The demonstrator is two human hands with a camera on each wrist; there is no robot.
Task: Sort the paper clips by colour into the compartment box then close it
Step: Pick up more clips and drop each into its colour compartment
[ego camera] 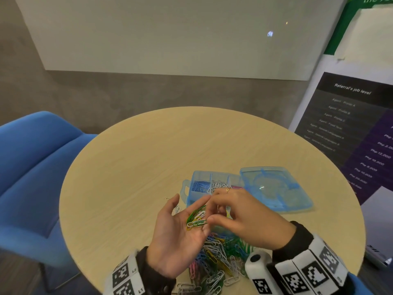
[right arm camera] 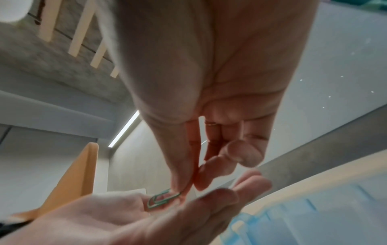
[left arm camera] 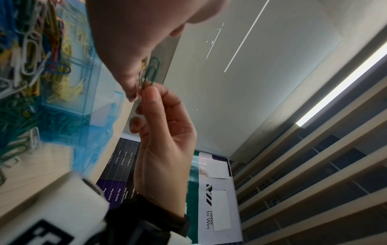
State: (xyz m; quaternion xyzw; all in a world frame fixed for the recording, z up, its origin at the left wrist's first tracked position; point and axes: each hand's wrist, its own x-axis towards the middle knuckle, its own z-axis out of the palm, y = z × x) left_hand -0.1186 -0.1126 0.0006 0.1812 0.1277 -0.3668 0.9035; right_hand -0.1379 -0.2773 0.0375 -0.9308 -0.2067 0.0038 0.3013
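A small handful of paper clips (ego camera: 196,218), mostly green with some white and yellow, lay in the upturned palm of the left hand (ego camera: 180,237), whose fingers were spread and only gently cupped, so the hand served as a tray rather than a grip. The right hand (ego camera: 240,213) reached across above it with thumb and forefinger pressed together on one green clip (left arm camera: 151,73), the other fingers loosely curled; this looked like picking a single colour out of the handful. Just behind the hands sat the compartment box (ego camera: 192,188), pale blue and see-through, with blue clips in its far-left cell and white clips (ego camera: 219,185) in the next; the nearer cells were partly hidden by the hands, though the left wrist view showed yellow clips (left arm camera: 64,89) in one of them. Its lid (ego camera: 276,188) lay flat and open to the right, still joined to the box, leaving every cell reachable. Between the wrists and the viewer, a large mixed pile of unsorted clips (ego camera: 219,256) in blue, green, yellow, pink and white covered the near edge of the round wooden table (ego camera: 131,167), so much sorting seemed to remain. A blue chair (ego camera: 32,156) stood to the left, and a printed banner (ego camera: 350,128) leaned at the right.
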